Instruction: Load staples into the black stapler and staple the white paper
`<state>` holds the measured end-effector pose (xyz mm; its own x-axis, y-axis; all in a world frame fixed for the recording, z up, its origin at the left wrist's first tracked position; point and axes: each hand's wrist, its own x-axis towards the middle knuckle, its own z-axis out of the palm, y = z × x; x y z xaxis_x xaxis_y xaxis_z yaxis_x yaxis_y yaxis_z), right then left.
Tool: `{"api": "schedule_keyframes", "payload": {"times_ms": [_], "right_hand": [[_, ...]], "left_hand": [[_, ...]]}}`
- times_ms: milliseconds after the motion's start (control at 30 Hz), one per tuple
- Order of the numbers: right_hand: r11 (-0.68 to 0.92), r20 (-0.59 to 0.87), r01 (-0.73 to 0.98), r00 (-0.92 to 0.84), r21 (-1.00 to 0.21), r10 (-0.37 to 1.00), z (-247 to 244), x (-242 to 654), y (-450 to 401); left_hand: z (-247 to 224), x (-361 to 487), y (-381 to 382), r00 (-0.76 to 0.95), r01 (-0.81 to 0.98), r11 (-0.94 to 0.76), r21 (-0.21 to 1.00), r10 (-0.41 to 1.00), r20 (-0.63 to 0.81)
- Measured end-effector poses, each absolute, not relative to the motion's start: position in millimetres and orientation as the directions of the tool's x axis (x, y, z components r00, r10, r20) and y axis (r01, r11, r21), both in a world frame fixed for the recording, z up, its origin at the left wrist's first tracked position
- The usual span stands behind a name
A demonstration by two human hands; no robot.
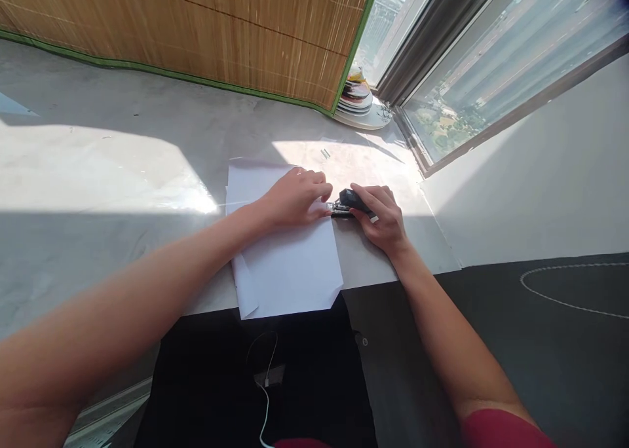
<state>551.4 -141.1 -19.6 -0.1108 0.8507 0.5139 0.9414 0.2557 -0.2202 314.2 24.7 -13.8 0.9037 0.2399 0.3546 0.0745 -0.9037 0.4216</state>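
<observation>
White paper sheets, slightly fanned at the left side, lie on the pale ledge and jut over its front edge. My left hand rests on their upper right part, its fingers curled at the right edge of the paper. Just right of that edge is a black stapler, its front end touching or very near the paper and my left fingertips. My right hand grips the stapler from the right, with fingers on top and thumb at the near side.
Small staple strips lie beyond the paper. Stacked plates stand in the far corner by the window. A bamboo blind hangs along the back. A white cable crosses my lap.
</observation>
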Motion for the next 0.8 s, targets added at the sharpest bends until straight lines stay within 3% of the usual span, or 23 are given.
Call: {"api": "schedule_keyframes", "payload": {"times_ms": [133, 233, 533, 800], "right_hand": [[0.243, 0.517, 0.944, -0.096, -0.224, 0.851, -19, 552, -140], [0.257, 0.531, 0.94, -0.104, -0.224, 0.841, -19, 553, -139], [0.249, 0.522, 0.942, -0.1, -0.224, 0.847, -20, 554, -139], [0.252, 0.518, 0.944, -0.11, -0.212, 0.848, -21, 554, -140]], "left_hand": [[-3, 297, 40, 0.945, -0.151, -0.88, 0.451, 0.005, 0.326], [4, 287, 47, 0.948, -0.236, -0.845, 0.48, -0.09, 0.306], [3, 287, 52, 0.957, -0.198, -0.848, 0.492, -0.058, 0.284], [3, 294, 40, 0.951, -0.189, -0.889, 0.418, -0.059, 0.303]]}}
